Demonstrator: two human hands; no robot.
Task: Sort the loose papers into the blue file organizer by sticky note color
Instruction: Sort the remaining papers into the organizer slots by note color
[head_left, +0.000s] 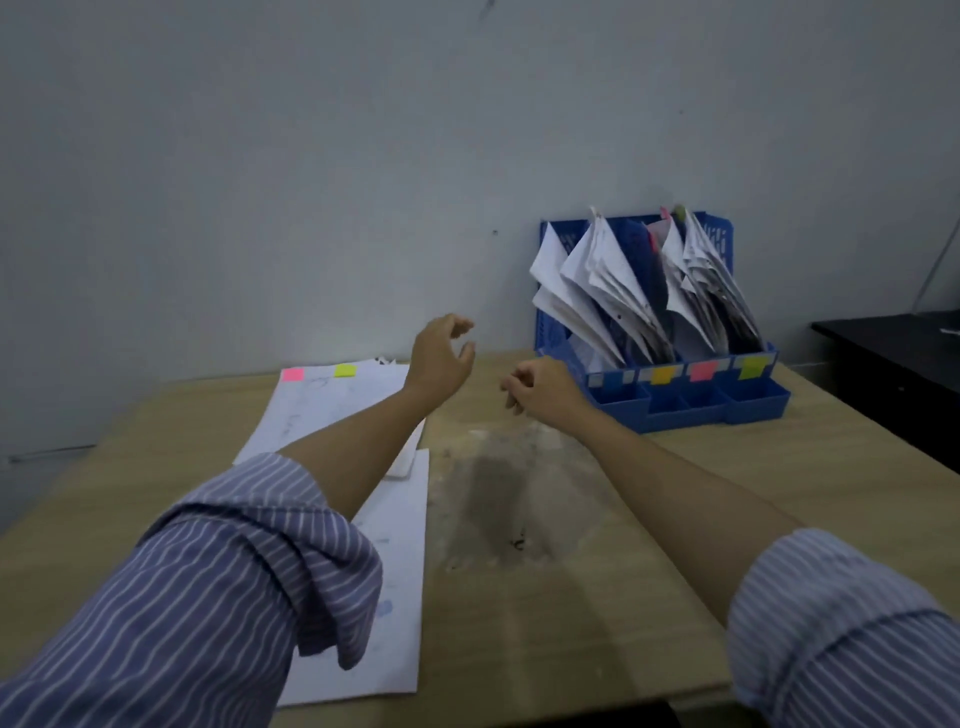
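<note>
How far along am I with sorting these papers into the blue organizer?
Mostly done, it seems: the blue file organizer already holds many papers in its slots. Nothing is in hand; the left hand and right hand hover empty above the table. Still left: loose papers on the left, showing a pink sticky note and a yellow-green one.

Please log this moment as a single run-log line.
left hand empty, raised | right hand empty | loose papers on table | blue file organizer part-filled
</note>
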